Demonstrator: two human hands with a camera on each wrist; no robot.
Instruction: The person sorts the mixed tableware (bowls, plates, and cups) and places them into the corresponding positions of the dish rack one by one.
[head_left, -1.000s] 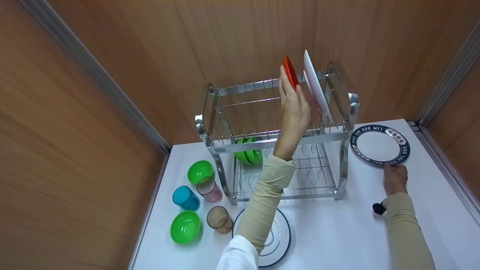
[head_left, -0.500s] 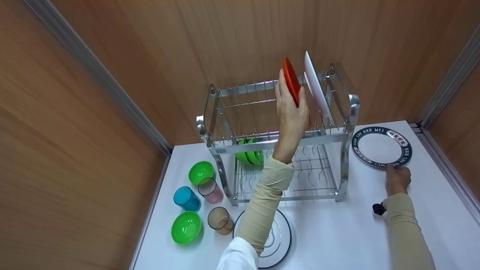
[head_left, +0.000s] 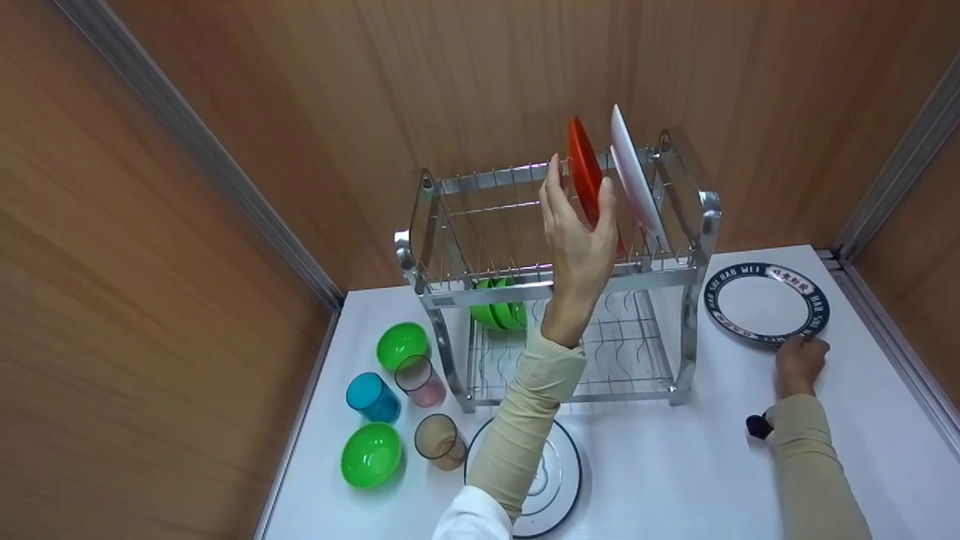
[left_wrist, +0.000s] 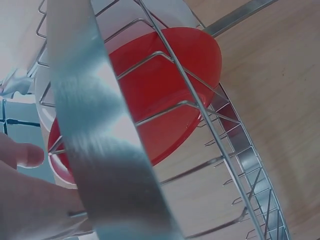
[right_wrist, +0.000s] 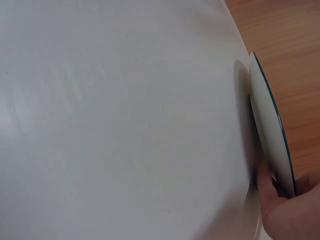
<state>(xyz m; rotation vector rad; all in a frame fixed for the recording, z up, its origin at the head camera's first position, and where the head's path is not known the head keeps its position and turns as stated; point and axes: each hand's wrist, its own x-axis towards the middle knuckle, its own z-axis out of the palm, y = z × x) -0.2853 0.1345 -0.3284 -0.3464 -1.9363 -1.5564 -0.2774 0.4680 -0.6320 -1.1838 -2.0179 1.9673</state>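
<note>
A red plate stands on edge in the upper tier of the metal dish rack. My left hand is around its near edge with thumb and fingers spread apart. In the left wrist view the red plate leans between the rack's wires, and the thumb shows beside its lower end. At the right, my right hand pinches the near rim of a white plate with a dark lettered border. Seen from the right wrist, fingers reach under the rim of this plate.
White plates stand right of the red one. Green bowls sit in the lower tier. Left of the rack are green bowls, a blue cup, a pink cup and a brown cup. Another plate lies below the left forearm.
My left hand has loosened from the red plate, its fingers spreading and drawing back slightly; the plate stays in the rack. My right hand and the bordered plate have shifted slightly right and nearer.
</note>
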